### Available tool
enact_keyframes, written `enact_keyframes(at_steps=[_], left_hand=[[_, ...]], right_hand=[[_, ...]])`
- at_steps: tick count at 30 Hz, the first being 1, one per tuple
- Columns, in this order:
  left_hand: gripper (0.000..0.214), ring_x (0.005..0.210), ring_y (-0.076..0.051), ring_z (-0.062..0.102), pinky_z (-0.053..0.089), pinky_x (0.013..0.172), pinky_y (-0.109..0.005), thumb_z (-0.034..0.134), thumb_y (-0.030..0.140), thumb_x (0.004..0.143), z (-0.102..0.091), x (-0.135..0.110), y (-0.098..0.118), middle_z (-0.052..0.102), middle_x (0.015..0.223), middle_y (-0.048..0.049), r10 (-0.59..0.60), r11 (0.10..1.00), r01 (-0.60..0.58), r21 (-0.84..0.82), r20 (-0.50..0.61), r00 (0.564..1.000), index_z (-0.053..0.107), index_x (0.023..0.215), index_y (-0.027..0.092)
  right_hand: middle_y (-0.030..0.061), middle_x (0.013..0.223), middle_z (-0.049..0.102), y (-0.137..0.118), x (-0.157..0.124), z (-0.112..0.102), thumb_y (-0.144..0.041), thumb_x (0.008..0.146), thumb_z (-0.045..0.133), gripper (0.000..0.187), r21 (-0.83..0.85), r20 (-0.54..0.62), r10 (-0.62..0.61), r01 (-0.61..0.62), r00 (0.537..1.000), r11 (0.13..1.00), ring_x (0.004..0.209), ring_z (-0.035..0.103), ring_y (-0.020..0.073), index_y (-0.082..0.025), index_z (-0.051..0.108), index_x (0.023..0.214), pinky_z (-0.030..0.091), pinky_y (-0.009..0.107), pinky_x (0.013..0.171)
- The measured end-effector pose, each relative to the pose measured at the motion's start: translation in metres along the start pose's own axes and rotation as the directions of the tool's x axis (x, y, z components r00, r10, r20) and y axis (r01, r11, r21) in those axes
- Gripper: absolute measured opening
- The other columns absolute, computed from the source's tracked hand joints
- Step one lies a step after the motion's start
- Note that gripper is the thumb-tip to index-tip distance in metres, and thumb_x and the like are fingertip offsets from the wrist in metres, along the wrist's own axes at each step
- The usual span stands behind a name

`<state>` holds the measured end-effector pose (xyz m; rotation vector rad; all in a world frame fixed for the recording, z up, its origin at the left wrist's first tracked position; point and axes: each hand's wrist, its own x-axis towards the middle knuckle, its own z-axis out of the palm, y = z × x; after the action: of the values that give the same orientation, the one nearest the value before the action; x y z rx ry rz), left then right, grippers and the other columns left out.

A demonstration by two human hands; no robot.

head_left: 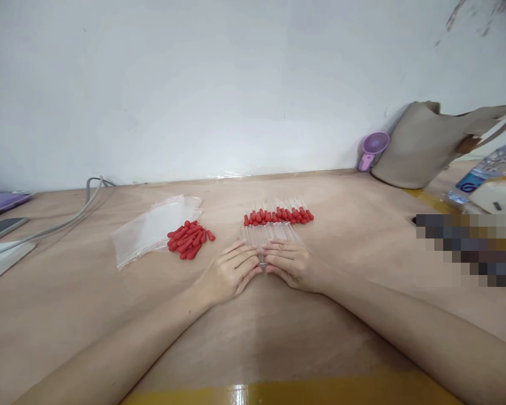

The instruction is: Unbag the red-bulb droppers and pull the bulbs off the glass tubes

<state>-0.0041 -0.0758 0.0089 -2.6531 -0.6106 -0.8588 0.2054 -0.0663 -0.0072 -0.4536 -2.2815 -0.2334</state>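
Both my hands lie flat on the wooden table (pixel 278 332), fingertips meeting. My left hand (pixel 230 273) and my right hand (pixel 289 261) rest with stretched fingers on the near ends of a row of clear glass tubes (pixel 266 232). Behind the tubes lies a row of assembled droppers with red rubber bulbs (pixel 278 215). A loose pile of red rubber bulbs (pixel 189 239) sits to the left of my left hand, partly on clear plastic bags (pixel 149 228).
A beige bag (pixel 421 143) and a small purple fan (pixel 371 147) stand at the back right by the white wall. A water bottle (pixel 489 169) lies at the far right. A grey cable (pixel 63 222), phone (pixel 2 228) and purple object (pixel 2 201) sit at the left.
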Motion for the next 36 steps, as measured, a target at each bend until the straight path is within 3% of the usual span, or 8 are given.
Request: enact_keyframes(at_steps=[5,19,31,34,36], left_hand=[[0.014,0.097,-0.017,0.062,0.044,0.097,-0.038,0.051,0.019,0.084,-0.003,0.000,0.000,0.068,0.099,-0.0071,0.023,1.000,-0.023,0.001,0.002,1.000,0.059,0.095,0.014],[0.014,0.093,-0.016,0.063,0.043,0.097,-0.037,0.050,0.018,0.084,-0.007,-0.001,0.001,0.068,0.095,-0.0067,0.002,0.999,-0.002,-0.049,0.010,1.000,0.058,0.095,0.015],[0.012,0.092,-0.016,0.063,0.045,0.095,-0.036,0.051,0.018,0.084,-0.007,-0.005,-0.001,0.068,0.095,-0.0061,0.005,0.997,-0.004,-0.080,0.016,1.000,0.057,0.095,0.015],[0.012,0.094,-0.016,0.062,0.046,0.092,-0.035,0.049,0.015,0.085,-0.008,-0.013,-0.009,0.068,0.094,-0.0061,-0.068,0.994,0.064,-0.089,-0.032,0.997,0.057,0.093,0.016],[0.010,0.093,-0.017,0.060,0.047,0.087,-0.035,0.049,0.015,0.084,-0.009,-0.017,-0.014,0.067,0.094,-0.0058,-0.144,0.989,0.140,-0.050,-0.082,0.986,0.057,0.090,0.017]], right_hand=[[0.0084,0.090,0.069,-0.003,0.002,-0.004,-0.020,0.084,0.053,0.013,-0.052,-0.033,-0.055,0.054,0.998,0.997,0.096,0.062,0.0170,-0.013,0.063,0.088,0.048,0.031,0.094],[0.0080,0.097,0.068,-0.007,0.002,-0.012,-0.018,0.084,0.054,0.013,-0.149,-0.053,-0.123,0.114,0.991,0.982,0.100,0.060,0.0165,-0.013,0.062,0.093,0.047,0.032,0.097],[0.0105,0.100,0.067,-0.007,-0.002,-0.019,-0.012,0.083,0.052,0.018,-0.142,-0.048,-0.175,0.167,0.983,0.976,0.106,0.057,0.0192,-0.009,0.061,0.099,0.047,0.036,0.097],[0.0112,0.106,0.064,0.002,-0.009,-0.023,-0.009,0.083,0.049,0.026,-0.110,-0.049,-0.124,0.118,0.991,0.987,0.111,0.053,0.0206,-0.010,0.057,0.107,0.046,0.039,0.096],[0.0102,0.106,0.064,0.008,-0.014,-0.024,-0.008,0.083,0.048,0.028,-0.086,-0.090,-0.018,0.010,0.996,0.996,0.109,0.054,0.0200,-0.014,0.055,0.110,0.048,0.039,0.092]])
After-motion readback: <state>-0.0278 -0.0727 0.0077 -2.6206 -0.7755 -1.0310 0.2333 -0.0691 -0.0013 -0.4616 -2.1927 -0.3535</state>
